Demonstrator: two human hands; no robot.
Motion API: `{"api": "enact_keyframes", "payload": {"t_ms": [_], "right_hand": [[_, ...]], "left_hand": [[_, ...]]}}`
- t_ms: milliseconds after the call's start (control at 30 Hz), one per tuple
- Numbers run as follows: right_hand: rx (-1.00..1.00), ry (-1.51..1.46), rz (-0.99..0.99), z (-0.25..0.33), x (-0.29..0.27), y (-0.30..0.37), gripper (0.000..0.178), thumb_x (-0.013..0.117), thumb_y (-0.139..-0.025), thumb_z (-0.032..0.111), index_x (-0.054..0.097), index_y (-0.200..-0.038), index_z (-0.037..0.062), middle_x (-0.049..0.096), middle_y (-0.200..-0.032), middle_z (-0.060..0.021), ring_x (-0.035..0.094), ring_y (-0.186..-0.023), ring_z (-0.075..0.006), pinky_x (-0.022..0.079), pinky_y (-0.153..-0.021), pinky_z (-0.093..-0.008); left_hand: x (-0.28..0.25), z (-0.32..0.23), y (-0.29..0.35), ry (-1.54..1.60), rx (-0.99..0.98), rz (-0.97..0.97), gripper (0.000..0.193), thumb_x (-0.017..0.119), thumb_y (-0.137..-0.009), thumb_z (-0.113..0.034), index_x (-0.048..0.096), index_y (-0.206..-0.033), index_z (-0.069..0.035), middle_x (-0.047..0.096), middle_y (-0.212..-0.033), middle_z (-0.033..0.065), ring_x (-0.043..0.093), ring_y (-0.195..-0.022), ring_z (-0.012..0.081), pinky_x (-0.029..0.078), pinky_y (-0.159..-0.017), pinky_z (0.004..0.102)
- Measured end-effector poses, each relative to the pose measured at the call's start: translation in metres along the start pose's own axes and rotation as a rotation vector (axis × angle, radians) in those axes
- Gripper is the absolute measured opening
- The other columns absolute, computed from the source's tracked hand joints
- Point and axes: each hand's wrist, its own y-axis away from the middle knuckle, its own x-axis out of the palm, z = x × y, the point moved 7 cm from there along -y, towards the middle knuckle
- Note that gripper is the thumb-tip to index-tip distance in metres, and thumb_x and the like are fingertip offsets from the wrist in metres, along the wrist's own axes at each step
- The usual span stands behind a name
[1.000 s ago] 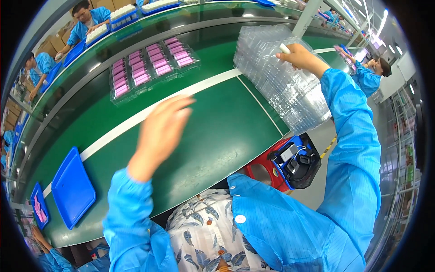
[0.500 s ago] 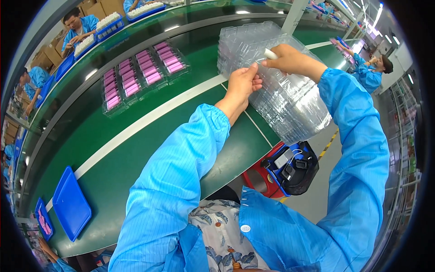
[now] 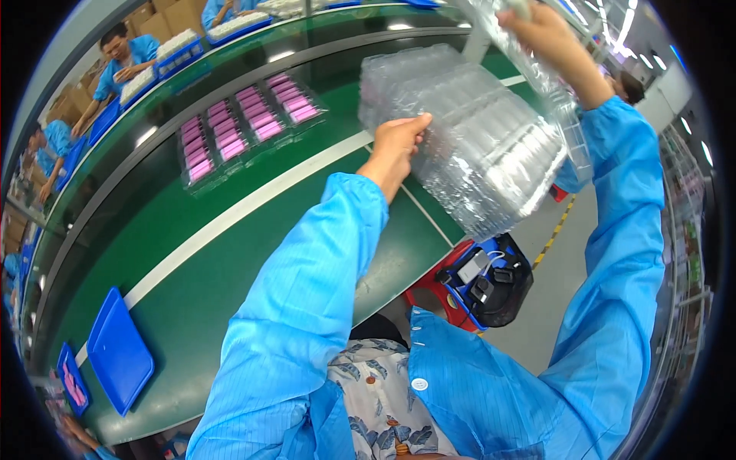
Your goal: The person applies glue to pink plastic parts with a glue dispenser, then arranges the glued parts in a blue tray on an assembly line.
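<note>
A tall stack of clear plastic blister trays (image 3: 491, 146) stands at the belt's edge, right of the middle. My right hand (image 3: 548, 38) is raised above the stack's far right side, its fingers closed on one clear tray (image 3: 571, 134) that hangs tilted and partly blurred. A small white piece (image 3: 520, 9) shows at its fingertips; whether it is a finger cover or a loose thing I cannot tell. Beside the stack's near left side is my left hand (image 3: 395, 149), its thumb stretched out and its other fingers loosely bent. Nothing shows in its grip.
Filled trays of pink cells (image 3: 241, 123) lie on the green belt (image 3: 253, 261). Blue trays (image 3: 119, 353) are at the lower left. Below the stack, a blue and black bin with devices (image 3: 487, 280) sits on a red stool (image 3: 429, 299). Co-workers (image 3: 126, 61) work across the belt.
My right hand has risen up and to the right, lifting a clear tray off the stack. My left hand has parted from it and stays near the stack's left side.
</note>
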Motion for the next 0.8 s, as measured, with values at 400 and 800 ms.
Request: {"api": "enact_keyframes", "payload": {"t_ms": [400, 800], "right_hand": [[-0.999, 0.271, 0.19, 0.222, 0.223, 0.219, 0.02, 0.06, -0.078, 0.016, 0.06, -0.095, 0.0058, 0.056, -0.095, -0.0046, 0.058, -0.076, -0.0183, 0.051, -0.062, -0.0322], [-0.818, -0.096, 0.35, 0.208, 0.296, 0.245, 0.028, 0.072, -0.081, 0.013, 0.066, -0.107, 0.0026, 0.067, -0.113, -0.0086, 0.066, -0.088, -0.0248, 0.054, -0.074, -0.036]], "left_hand": [[-0.03, -0.047, 0.386, -1.501, 1.091, 0.412, 0.028, 0.081, -0.076, -0.023, 0.07, -0.098, -0.01, 0.067, -0.113, 0.0073, 0.063, -0.108, 0.0268, 0.05, -0.095, 0.0444], [-0.218, -0.04, 0.367, -1.813, 0.382, -0.387, 0.05, 0.071, -0.086, -0.038, 0.063, -0.125, -0.008, 0.043, -0.151, 0.0156, 0.037, -0.141, 0.038, 0.032, -0.116, 0.0509]]}}
